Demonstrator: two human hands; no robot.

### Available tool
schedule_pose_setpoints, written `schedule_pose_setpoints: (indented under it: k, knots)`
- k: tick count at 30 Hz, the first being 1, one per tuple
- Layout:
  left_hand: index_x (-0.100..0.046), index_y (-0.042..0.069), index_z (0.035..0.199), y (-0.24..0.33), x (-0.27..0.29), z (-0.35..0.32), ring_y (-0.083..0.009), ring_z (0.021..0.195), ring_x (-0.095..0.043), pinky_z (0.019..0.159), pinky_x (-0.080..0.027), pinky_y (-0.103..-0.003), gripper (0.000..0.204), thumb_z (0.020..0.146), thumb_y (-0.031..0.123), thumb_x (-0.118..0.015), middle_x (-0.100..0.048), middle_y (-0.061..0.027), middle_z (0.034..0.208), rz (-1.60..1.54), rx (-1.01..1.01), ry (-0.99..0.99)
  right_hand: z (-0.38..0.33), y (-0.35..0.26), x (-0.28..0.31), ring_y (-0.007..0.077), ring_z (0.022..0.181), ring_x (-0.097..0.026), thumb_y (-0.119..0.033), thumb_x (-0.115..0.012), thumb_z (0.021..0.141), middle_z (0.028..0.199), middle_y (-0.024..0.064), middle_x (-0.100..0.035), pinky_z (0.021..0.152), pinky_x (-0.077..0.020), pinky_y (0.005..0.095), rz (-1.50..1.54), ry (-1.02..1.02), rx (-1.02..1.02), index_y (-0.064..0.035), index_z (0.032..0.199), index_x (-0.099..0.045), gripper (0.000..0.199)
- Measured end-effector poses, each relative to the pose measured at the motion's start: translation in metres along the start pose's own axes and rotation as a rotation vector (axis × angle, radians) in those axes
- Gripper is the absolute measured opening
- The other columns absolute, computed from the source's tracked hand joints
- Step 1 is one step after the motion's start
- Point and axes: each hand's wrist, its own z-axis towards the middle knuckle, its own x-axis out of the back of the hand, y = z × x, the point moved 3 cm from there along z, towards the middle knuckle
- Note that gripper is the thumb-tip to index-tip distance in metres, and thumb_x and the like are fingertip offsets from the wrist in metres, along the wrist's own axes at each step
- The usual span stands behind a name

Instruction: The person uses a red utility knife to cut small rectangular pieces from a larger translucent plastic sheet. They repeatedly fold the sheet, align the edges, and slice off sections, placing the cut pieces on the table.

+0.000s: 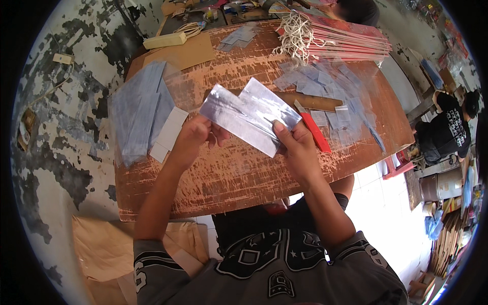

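Note:
Several shiny, clear plastic sheets, overlapping in a loose fan, are held above the middle of the table. My right hand is closed on their right end, thumb on top. At their left end my left hand is closed with its fingers curled against the edge; the fingertips are partly hidden. A red cutter knife lies just beyond my right hand, its blade toward a brown strip, part of which is behind the sheets. White card pieces lie beside my left hand.
The worn wooden table carries long plastic sheets at left and scattered small plastic pieces at right. Behind are red panels with white cords, brown cardboard and a power strip. Another person is at far right.

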Motion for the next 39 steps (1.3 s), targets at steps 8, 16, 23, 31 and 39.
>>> schedule_pose_setpoints:
  k: [8, 16, 23, 31, 39]
  knots:
    - [-0.064, 0.002, 0.124, 0.011, -0.069, -0.027, -0.0107, 0.089, -0.063, 0.075, -0.046, -0.026, 0.045, 0.111, 0.044, -0.052, -0.069, -0.0042, 0.102, -0.129, 0.126, 0.144, -0.014, 0.010, -0.016, 0.0057, 0.085, -0.067, -0.027, -0.064, 0.107, 0.103, -0.0003, -0.072, 0.072, -0.0547, 0.0240, 0.116, 0.072, 0.003, -0.0041, 0.128, -0.065, 0.031]
    - [-0.061, 0.002, 0.130, -0.006, -0.126, -0.030, -0.0133, 0.099, -0.063, 0.085, -0.049, -0.031, 0.039, 0.112, 0.035, -0.051, -0.068, -0.0050, 0.116, -0.404, -0.034, 0.648, -0.034, 0.019, -0.024, 0.0061, 0.089, -0.066, -0.025, -0.062, 0.108, 0.106, 0.0015, -0.072, 0.076, -0.0544, 0.0247, 0.187, 0.083, 0.025, -0.0037, 0.125, -0.066, 0.027]
    - [-0.064, 0.000, 0.121, -0.017, -0.146, -0.036, -0.0099, 0.101, -0.062, 0.089, -0.049, -0.027, 0.033, 0.112, 0.030, -0.053, -0.068, -0.0038, 0.112, -0.420, -0.026, 0.837, -0.054, 0.043, -0.028, 0.0020, 0.075, -0.056, -0.028, -0.067, 0.106, 0.097, -0.0019, -0.071, 0.060, -0.0419, 0.0202, 0.201, 0.138, 0.028, -0.0041, 0.122, -0.066, 0.028]
    - [-0.062, 0.002, 0.129, -0.032, -0.136, -0.045, -0.0159, 0.112, -0.064, 0.098, -0.052, -0.034, 0.033, 0.111, 0.028, -0.055, -0.068, -0.0069, 0.121, -0.358, -0.067, 0.859, -0.065, 0.042, -0.037, 0.0034, 0.086, -0.064, -0.024, -0.067, 0.106, 0.103, 0.0004, -0.073, 0.070, -0.0526, 0.0217, 0.234, 0.102, -0.015, -0.0027, 0.123, -0.067, 0.027]
    - [-0.065, 0.001, 0.125, -0.034, -0.128, -0.046, -0.0145, 0.109, -0.064, 0.097, -0.051, -0.034, 0.032, 0.110, 0.028, -0.058, -0.070, -0.0059, 0.118, -0.395, -0.006, 0.827, -0.064, 0.045, -0.032, 0.0063, 0.092, -0.067, -0.020, -0.068, 0.105, 0.109, 0.0023, -0.073, 0.074, -0.0579, 0.0238, 0.318, 0.057, -0.107, -0.0008, 0.130, -0.066, 0.032]
